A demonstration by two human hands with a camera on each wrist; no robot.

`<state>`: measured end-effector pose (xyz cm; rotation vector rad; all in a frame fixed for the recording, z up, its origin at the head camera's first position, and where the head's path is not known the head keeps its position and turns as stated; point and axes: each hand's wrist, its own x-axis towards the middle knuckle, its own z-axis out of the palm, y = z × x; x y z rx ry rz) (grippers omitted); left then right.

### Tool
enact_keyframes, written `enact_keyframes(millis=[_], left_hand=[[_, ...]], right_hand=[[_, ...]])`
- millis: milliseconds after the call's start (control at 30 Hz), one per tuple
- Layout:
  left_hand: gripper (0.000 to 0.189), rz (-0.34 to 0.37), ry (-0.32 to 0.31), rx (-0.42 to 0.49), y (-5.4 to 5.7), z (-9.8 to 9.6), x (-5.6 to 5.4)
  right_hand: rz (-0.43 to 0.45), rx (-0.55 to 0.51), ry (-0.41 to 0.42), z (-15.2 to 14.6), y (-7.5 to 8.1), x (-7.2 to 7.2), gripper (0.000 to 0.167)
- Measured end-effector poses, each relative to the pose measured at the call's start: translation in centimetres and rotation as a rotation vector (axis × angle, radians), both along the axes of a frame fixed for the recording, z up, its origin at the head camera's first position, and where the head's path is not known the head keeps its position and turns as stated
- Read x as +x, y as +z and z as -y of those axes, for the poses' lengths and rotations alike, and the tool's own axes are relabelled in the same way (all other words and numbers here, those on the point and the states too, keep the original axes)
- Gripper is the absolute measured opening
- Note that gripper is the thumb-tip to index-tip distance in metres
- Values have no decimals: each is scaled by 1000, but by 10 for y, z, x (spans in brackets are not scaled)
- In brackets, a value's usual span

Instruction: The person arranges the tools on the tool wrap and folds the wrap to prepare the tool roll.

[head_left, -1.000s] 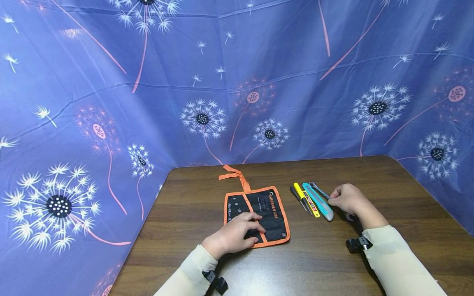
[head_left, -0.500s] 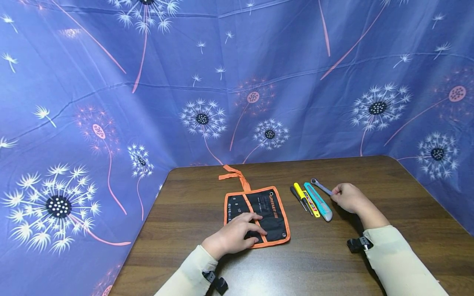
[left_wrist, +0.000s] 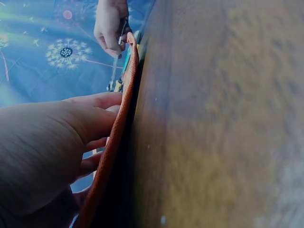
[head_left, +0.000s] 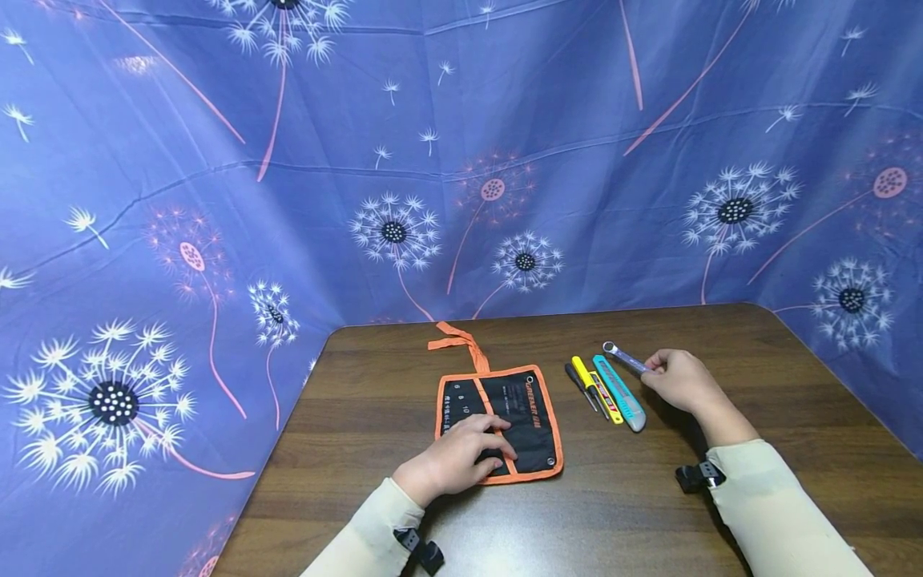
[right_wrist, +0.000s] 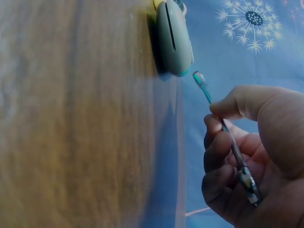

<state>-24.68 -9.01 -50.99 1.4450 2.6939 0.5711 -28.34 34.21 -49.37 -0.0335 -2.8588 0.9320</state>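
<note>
My right hand [head_left: 681, 382] pinches a silver wrench [head_left: 626, 357] between thumb and fingers. Its ring end points away to the far left, and in the right wrist view the other end of the wrench [right_wrist: 249, 185] lies against the palm. My left hand [head_left: 457, 454] rests on a black tool pouch with orange trim [head_left: 535, 433], fingers spread across its pockets and covering the lower left part. Seen from the left wrist, the pouch's orange edge [left_wrist: 111, 142] runs close under the fingers.
Just left of the wrench, a turquoise utility knife [head_left: 618, 393] lies beside a smaller yellow cutter [head_left: 609, 401], a yellow-handled screwdriver [head_left: 581, 370] and a black-handled one [head_left: 573, 374]. Orange ties [head_left: 469, 349] stretch behind the pouch on the wooden table [head_left: 375, 401]. A patterned blue cloth [head_left: 613, 200] hangs behind.
The wrench has come away from beside the utility knife, moving slightly right and upward in my right hand. The utility knife shifted a little. My left hand stays on the pouch, which shifted slightly.
</note>
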Motion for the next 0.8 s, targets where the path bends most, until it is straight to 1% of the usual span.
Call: enact_keyframes(millis=[200, 333, 567, 800], left_hand=[[9, -62, 16, 11, -3, 0, -1], [3, -80, 32, 30, -5, 1, -2], [8, -80, 41, 46, -5, 1, -2], [10, -61, 75, 32, -3, 0, -1]], right_hand=[[-38, 12, 13, 5, 5, 0, 17], [-60, 2, 32, 11, 11, 1, 16], [-93, -16, 61, 23, 19, 3, 15], [-101, -24, 69, 30, 25, 7, 16]])
